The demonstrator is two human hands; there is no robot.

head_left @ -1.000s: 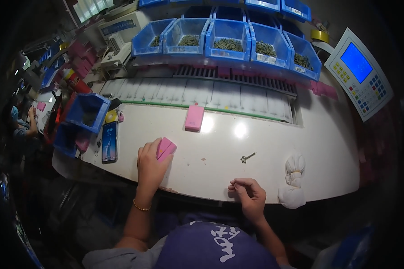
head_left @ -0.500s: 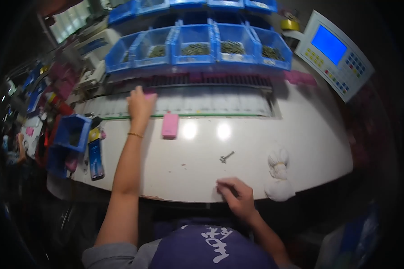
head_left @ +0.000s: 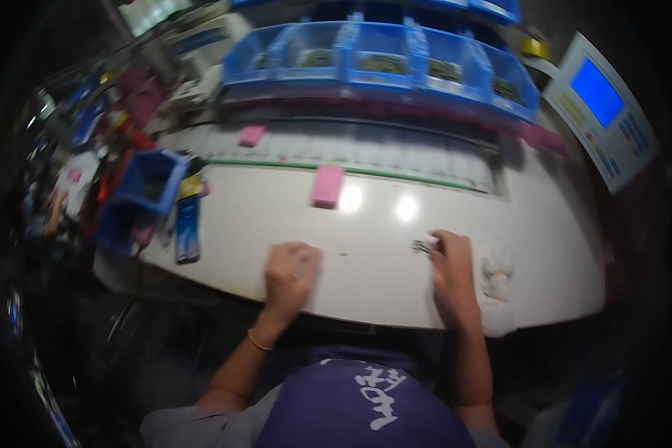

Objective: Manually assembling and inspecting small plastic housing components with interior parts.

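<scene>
Head view: right hand [head_left: 452,272] fingertips pinch small metal part [head_left: 422,246] at frame centre-right, left hand [head_left: 291,272] curled loosely on white table [head_left: 366,276], grip contents unclear; pick-up step, needs firm lift

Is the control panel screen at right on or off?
On: the control panel screen glows solid blue against its pale housing.

Dim overall, heavy vignette w/ black corners. Two glare spots on the white desk [head_left: 500,246] from overhead lamps. Motion blur throughout; edges bend, fisheye. Blue screen [head_left: 596,91] glows top right.
</scene>
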